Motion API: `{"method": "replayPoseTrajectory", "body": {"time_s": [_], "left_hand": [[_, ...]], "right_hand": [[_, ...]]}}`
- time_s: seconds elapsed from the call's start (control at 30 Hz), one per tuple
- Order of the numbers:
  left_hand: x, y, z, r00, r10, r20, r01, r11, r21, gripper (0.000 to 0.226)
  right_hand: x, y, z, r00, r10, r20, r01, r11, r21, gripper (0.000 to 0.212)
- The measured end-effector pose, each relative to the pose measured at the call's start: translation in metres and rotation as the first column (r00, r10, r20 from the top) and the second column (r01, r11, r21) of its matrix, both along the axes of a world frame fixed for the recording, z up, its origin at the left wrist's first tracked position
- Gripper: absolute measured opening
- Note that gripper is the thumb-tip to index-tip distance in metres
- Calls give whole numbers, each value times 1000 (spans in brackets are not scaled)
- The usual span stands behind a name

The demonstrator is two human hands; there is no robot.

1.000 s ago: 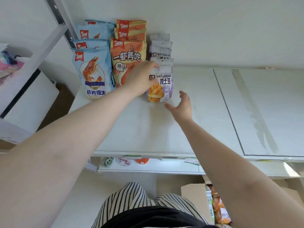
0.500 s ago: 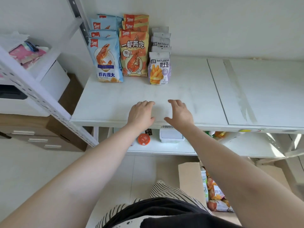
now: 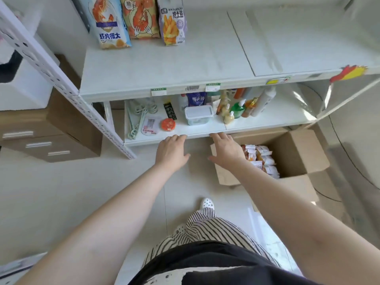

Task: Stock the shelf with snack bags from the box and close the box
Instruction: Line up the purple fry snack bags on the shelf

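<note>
Having left the purple fries bag [image 3: 172,23] on the white shelf [image 3: 164,66], both empty, open hands — left hand [image 3: 171,154], right hand [image 3: 226,152] — drop toward the brown cardboard box [image 3: 296,153] for more.

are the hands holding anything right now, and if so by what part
Nothing is held. The left hand and right hand are both open and empty, fingers spread, above the floor beside the open box of snack bags.

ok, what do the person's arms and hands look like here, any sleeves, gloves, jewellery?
Both arms are bare as far up as the frame shows, with no sleeves in view. The left hand and right hand carry no gloves, and no rings, watch or bracelets are visible. Lower in view: a black top, striped trousers, one white perforated clog.
</note>
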State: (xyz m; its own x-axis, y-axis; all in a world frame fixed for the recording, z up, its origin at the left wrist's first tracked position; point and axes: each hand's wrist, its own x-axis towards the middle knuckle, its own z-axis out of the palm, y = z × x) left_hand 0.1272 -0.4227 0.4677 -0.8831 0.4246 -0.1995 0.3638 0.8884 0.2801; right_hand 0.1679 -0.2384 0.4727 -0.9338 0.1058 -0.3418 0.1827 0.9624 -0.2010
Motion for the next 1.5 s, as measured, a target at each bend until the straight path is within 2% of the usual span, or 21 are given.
{"method": "replayPoseTrajectory", "body": {"time_s": [0.27,0.43,0.67,0.8,1.03,1.5], "left_hand": [[88,59,-11,987,-145,68,147,989,-24,62],[141,138,-21,970,-215,109,218,976,-8,62],[234,254,-45,955,-245,169,247,969,11,58],[266,295,-54,948,-252,194,260,966,-13,66],[251,344,-55,962,-222,161,230,972,-36,66],[136,482,-70,969,-178,170,187,982,-37,61]], "right_hand": [[124,60,-10,986,-147,80,147,989,3,79],[208,131,-12,949,-299,95,301,954,0,69],[316,243,-24,936,-332,120,330,943,34,80],[348,293,-28,934,-337,117,335,941,40,79],[332,351,-36,932,-345,110,347,938,1,80],[217,486,-59,930,-348,121,357,933,-55,76]]}}
